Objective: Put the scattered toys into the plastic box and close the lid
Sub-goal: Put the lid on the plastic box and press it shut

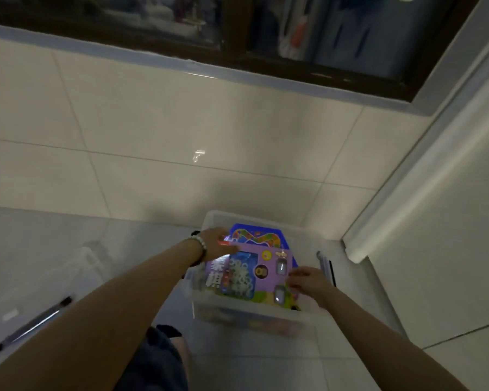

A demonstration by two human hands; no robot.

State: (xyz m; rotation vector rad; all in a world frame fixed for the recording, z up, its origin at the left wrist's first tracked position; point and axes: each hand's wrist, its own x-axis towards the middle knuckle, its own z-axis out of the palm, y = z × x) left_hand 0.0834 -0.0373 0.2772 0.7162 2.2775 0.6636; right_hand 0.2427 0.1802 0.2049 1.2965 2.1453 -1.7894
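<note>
The purple toy pack (254, 273) lies on top inside the plastic box (266, 313) on the floor. My right hand (308, 280) curls its fingers on the pack's 3 o'clock edge. My left hand (216, 244) rests at its 10 o'clock corner — whether those fingers grip, I cannot tell.

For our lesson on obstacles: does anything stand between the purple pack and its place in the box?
Nothing visible does. The left hand and right hand hold the pack, already within the box walls, over a blue board. Whether what lies beneath keeps it above the rim cannot be told.
</note>
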